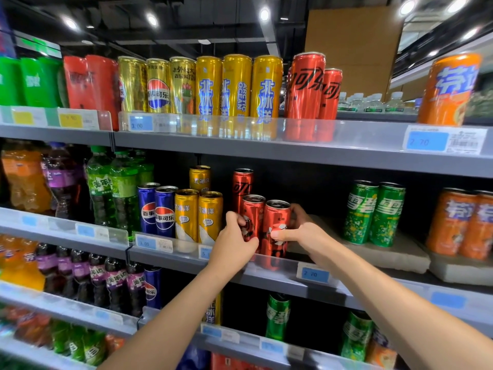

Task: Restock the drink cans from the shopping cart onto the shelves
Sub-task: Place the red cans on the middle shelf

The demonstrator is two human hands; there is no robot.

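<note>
Two slim red cans stand side by side at the front of the middle shelf [280,283], just behind its clear lip — the left can [252,217] and the right can [276,228], touching or nearly so. Each is a tall, rigid metal cylinder with a glossy skin, likely heavy if full, slippery, and easy to tip because it is narrow; the thin wall could dent under a hard squeeze. The best hold is around the middle of the body. That is where the hands are: the left hand [234,244] curls its fingers round the left can from its outer side, and the right hand [301,231] wraps the right can, thumb across the front, fingers behind. A third red can [242,185] stands behind, yellow cans [198,214] just to the left.
</note>
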